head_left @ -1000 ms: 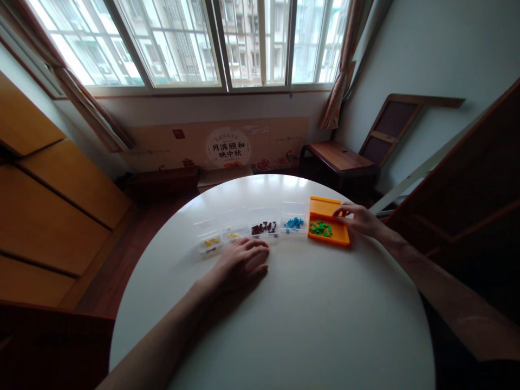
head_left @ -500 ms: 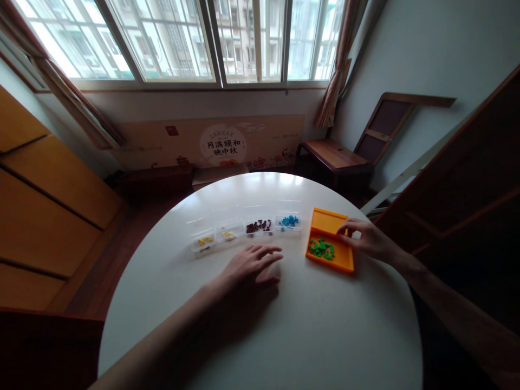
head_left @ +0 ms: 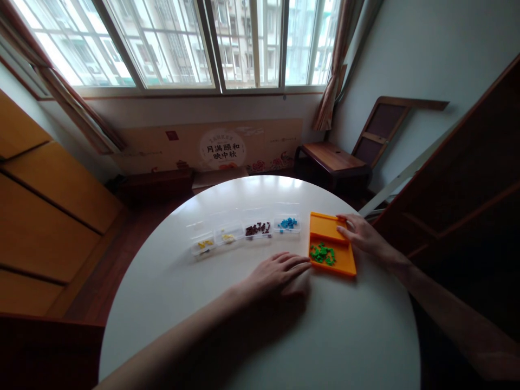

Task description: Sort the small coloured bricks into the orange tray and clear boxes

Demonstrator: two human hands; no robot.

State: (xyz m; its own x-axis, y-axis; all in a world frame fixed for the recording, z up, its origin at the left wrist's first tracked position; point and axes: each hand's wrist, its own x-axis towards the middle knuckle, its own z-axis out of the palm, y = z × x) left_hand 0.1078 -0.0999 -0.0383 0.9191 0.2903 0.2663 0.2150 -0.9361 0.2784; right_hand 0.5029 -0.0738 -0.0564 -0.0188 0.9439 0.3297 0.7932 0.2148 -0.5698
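Observation:
On the right of the table lies a two-part orange tray [head_left: 328, 226], with small green pieces [head_left: 323, 253] in its near compartment. My right hand [head_left: 359, 235] grips its right rim, thumb and fingers lapping over the edge of the far compartment. My left hand [head_left: 282, 272] is open, palm down, with its fingers stretched to the tray's near left edge. Its fingertips reach the rim or nearly so; I cannot tell whether they touch. Nothing shows in the left hand.
Left of the tray stands a row of clear lidded boxes holding blue pieces [head_left: 287, 223], dark brown pieces [head_left: 257, 229], pale yellow pieces [head_left: 228, 238] and yellow pieces [head_left: 205, 245]. They sit on a round white table [head_left: 170, 314]. A wooden chair [head_left: 335, 157] stands beyond it.
My left hand has moved right, up to the orange tray. My right hand has shifted from above the near compartment to the tray's far right rim.

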